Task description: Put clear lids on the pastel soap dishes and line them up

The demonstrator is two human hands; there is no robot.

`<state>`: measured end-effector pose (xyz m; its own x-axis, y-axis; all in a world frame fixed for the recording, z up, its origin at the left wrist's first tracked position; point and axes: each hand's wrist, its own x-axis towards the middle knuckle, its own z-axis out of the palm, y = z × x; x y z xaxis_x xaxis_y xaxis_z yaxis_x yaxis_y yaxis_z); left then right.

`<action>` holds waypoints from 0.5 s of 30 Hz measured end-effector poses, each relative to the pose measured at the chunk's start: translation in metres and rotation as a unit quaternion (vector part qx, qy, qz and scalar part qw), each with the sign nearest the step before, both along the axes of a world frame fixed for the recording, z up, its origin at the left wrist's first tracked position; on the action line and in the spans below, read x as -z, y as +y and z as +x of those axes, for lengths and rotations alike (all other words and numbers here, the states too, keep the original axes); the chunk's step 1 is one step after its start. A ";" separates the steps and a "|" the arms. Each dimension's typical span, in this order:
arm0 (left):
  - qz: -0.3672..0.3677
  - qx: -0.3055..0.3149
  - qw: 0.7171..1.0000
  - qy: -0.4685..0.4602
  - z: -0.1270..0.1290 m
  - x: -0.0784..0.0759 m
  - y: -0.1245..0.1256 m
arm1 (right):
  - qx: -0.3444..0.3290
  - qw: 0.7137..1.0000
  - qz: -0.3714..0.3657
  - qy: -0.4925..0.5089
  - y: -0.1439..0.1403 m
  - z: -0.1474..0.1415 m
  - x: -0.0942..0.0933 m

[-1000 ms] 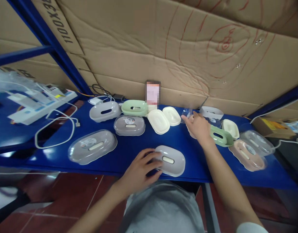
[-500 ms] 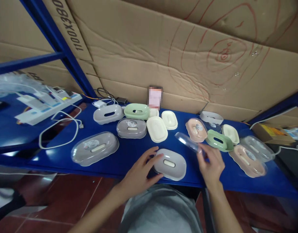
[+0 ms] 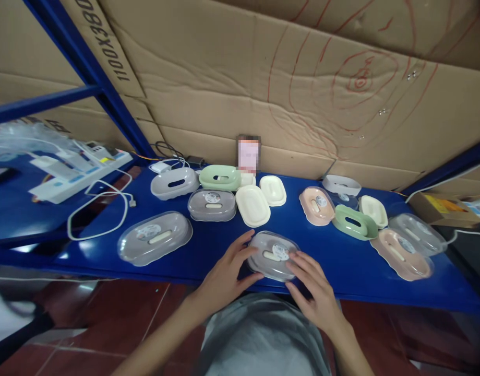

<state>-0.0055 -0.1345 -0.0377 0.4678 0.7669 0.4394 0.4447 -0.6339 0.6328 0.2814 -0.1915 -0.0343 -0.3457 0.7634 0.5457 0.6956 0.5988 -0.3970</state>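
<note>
A grey soap dish (image 3: 272, 256) with a clear lid on top sits at the near edge of the blue shelf (image 3: 208, 245). My left hand (image 3: 228, 271) rests against its left side, fingers spread along the rim. My right hand (image 3: 312, 284) lies on the dish's right front edge, fingers on the clear lid. Both hands touch the same dish.
Several more soap dishes lie on the shelf: a large grey one with a clear lid (image 3: 154, 237), grey and green ones (image 3: 219, 177) behind, cream trays (image 3: 253, 205), pink (image 3: 316, 205) and green dishes at right. A white cable (image 3: 99, 216) and power strip (image 3: 75, 172) sit at left. Cardboard stands behind.
My right hand fetched a clear lid from the back of the shelf, carried it forward and set it on the grey dish. My left hand stayed at the dish.
</note>
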 end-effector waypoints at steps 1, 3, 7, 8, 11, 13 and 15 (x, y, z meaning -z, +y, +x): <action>0.003 0.007 1.000 0.007 0.000 0.000 0.000 | -0.003 1.000 0.006 -0.004 0.000 -0.001 0.001; 0.007 0.014 1.000 0.021 0.000 0.000 0.001 | -0.007 1.000 0.020 -0.017 0.001 -0.003 0.002; 0.012 -0.001 1.000 0.026 0.000 0.004 0.002 | -0.013 0.999 0.025 -0.040 0.001 -0.004 0.003; 0.016 -0.006 1.000 0.023 0.000 0.006 0.003 | -0.015 0.999 0.019 -0.043 0.000 -0.004 0.003; 0.033 -0.013 0.999 0.014 0.000 0.010 0.003 | -0.020 0.998 0.008 -0.052 -0.002 -0.003 0.004; 0.040 -0.014 0.999 0.008 0.000 0.011 0.003 | -0.023 0.998 0.011 -0.057 -0.003 -0.003 0.005; 0.040 -0.016 0.999 0.004 0.000 0.010 0.003 | -0.027 0.998 0.017 -0.063 -0.004 -0.004 0.006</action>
<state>-0.0058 -0.1316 -0.0478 0.4470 0.7447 0.4956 0.4707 -0.6670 0.5776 0.2777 -0.1959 -0.0408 -0.4532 0.7233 0.5210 0.7048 0.6486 -0.2873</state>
